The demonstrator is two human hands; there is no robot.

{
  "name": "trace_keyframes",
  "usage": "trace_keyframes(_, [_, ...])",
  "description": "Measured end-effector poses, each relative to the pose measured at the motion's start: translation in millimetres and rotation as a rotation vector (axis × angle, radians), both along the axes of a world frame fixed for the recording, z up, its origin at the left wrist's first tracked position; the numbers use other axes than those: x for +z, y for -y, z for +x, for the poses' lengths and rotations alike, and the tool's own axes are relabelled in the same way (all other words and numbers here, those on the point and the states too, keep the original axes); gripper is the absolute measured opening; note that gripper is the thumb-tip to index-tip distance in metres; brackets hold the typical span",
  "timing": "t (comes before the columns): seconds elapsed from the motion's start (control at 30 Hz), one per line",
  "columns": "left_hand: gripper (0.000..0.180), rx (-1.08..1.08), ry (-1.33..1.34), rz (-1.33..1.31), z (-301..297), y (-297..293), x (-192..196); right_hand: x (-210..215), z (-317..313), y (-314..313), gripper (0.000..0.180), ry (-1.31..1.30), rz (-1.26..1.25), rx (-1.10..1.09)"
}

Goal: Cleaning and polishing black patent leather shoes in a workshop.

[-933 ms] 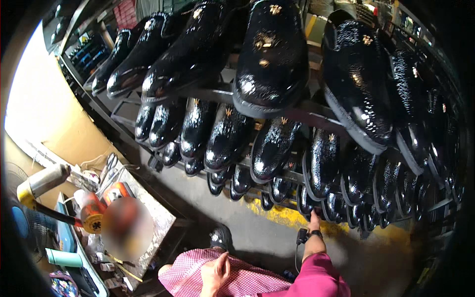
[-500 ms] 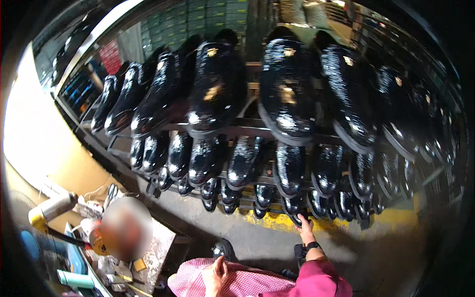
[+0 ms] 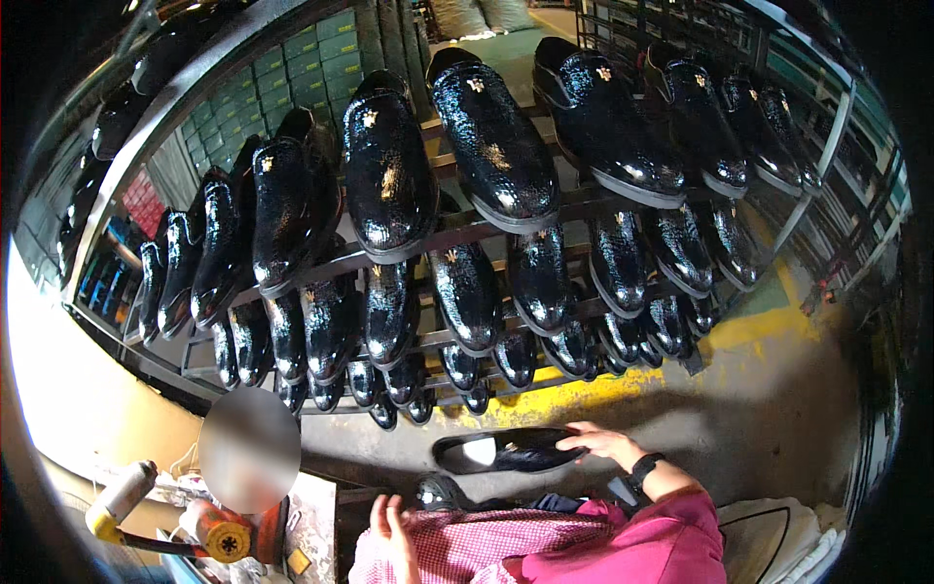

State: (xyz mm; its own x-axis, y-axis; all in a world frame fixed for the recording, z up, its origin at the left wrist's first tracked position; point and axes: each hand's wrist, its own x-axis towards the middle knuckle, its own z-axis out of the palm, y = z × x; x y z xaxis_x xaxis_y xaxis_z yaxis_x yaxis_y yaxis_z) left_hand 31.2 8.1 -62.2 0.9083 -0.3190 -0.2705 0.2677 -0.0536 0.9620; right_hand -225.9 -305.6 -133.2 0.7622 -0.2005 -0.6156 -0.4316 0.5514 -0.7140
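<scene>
In front of me, my right hand holds a black glossy loafer by its toe end. The loafer lies sideways, its opening with a pale insole pointing left. My left hand hangs over the checked red-and-white cloth at my lap, fingers stretched out and nothing in them. Beyond the hands, a metal rack carries several tiers of similar black loafers, toes toward me, with small gold ornaments on their uppers.
At the lower left stands a worktable with an orange machine part and a yellow-and-white cylindrical tool. A black shoe tip shows beside the table. Green boxes are stacked behind the rack. A yellow stripe crosses the floor.
My right hand has drawn a loafer from the rack's lower tier toward me, now lying sideways. My view has shifted, and my left hand's fingers are more stretched out.
</scene>
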Motion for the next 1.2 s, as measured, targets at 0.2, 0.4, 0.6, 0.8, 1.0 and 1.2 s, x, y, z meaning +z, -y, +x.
trace_keyframes(0.2, [0.065,0.051,-0.306,-0.244,10,-53,49,62,105,-36,0.073,0.322,-0.292,0.289])
trace_keyframes(0.4, [0.061,0.180,-0.072,-0.404,8,-101,65,103,178,-67,0.050,0.555,-0.678,0.597])
trace_keyframes(0.6, [0.038,0.521,-0.183,-0.489,17,-125,59,93,208,-98,0.030,0.600,-0.647,0.499])
trace_keyframes(0.8, [0.035,0.520,-0.237,-0.617,1,-138,76,93,228,-119,0.038,0.513,-0.365,0.575])
trace_keyframes(1.0, [0.031,0.685,-0.259,-0.631,-3,-154,54,106,239,-140,0.068,0.526,-0.307,0.625])
trace_keyframes(1.2, [0.037,0.612,-0.312,-0.585,10,-149,58,95,261,-148,0.063,0.475,-0.041,0.427])
